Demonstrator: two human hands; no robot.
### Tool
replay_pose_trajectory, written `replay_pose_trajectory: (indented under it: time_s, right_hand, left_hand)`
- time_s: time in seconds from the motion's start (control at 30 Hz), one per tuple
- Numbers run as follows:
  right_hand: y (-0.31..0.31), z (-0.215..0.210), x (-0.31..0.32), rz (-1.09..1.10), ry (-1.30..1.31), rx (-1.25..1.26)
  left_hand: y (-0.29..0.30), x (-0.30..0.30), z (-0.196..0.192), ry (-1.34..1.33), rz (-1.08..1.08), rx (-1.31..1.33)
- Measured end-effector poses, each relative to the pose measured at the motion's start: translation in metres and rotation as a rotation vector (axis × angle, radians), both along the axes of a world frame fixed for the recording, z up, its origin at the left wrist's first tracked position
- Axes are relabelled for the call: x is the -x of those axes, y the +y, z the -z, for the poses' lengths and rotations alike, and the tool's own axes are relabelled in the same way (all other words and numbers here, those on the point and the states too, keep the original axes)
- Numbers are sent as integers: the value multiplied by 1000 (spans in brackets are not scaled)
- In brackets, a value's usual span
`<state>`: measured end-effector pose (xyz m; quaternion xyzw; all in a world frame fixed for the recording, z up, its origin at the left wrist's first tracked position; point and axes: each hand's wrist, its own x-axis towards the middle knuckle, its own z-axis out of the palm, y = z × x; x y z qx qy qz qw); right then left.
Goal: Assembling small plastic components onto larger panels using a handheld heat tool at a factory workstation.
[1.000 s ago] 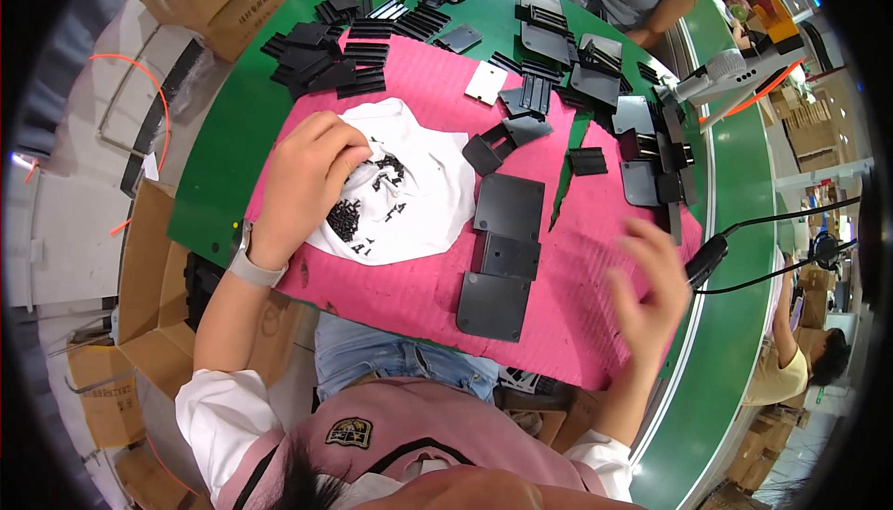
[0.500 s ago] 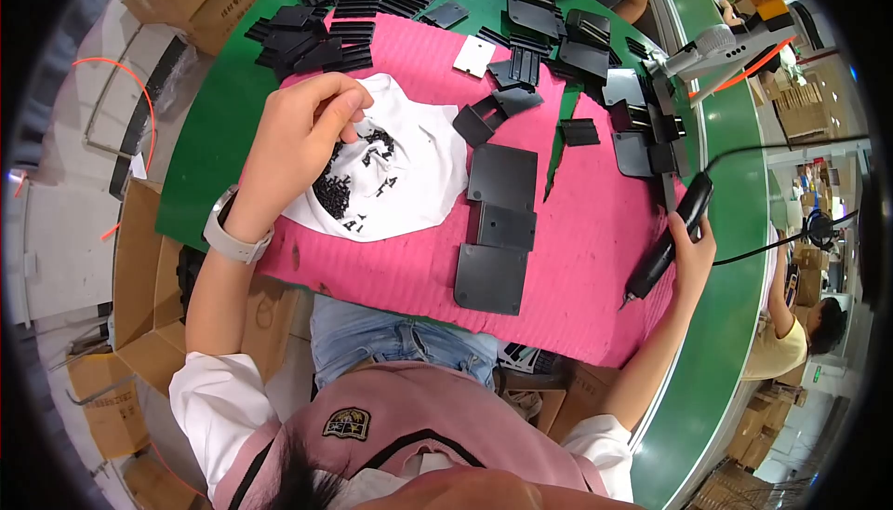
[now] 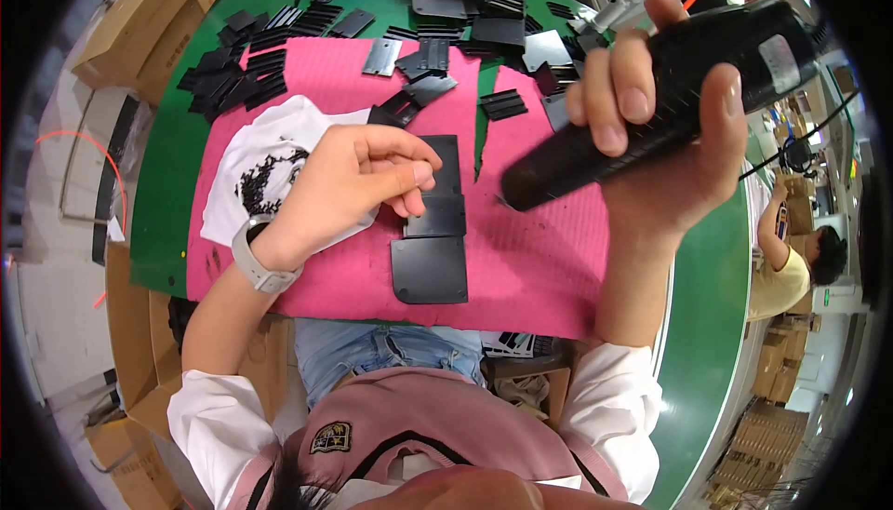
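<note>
My right hand [image 3: 684, 180] grips a black electric screwdriver [image 3: 693, 91], raised high over the right side of the pink mat, its narrow end slanting down to the left. My left hand [image 3: 339, 184] has thumb and fingers pinched together over the left edge of a black plate assembly [image 3: 430, 270]; whatever is between the fingertips is too small to make out. That assembly lies flat in a column, partly covered by the left hand. Beside it, a white cloth [image 3: 265, 133] carries a pile of small black screws [image 3: 253, 192], partly hidden by the left hand.
The pink mat [image 3: 530, 277] covers part of a green table [image 3: 153, 240]. Stacked black plates and ribbed pieces [image 3: 228, 82] lie along the far side. A cable [image 3: 805, 133] hangs at the right. Cardboard boxes [image 3: 135, 333] stand at the left. Other people sit beyond the table.
My right hand has lifted the screwdriver up and leftward from the mat's right edge. My left hand has moved right, from above the screws to the plate assembly. The whole view has shifted.
</note>
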<state>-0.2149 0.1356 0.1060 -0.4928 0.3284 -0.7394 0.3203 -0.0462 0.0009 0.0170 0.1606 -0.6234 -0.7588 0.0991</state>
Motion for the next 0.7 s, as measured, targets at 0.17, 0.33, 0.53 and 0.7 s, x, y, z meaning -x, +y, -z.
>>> replay_pose_trajectory:
  time_s: [0.17, 0.33, 0.53, 0.7]
  right_hand:
    - [-8, 14, 0, -52, 22, 169]
    - [-9, 25, 6, -131, -7, 233]
    - [-14, 31, 5, -153, 49, 210]
    - [-13, 30, -10, -83, -43, 181]
  left_hand:
    - [9, 2, 9, 63, 7, -146]
    - [12, 3, 12, 81, 1, -107]
    - [13, 0, 15, 88, -41, -107]
    - [18, -2, 21, 89, -72, -52]
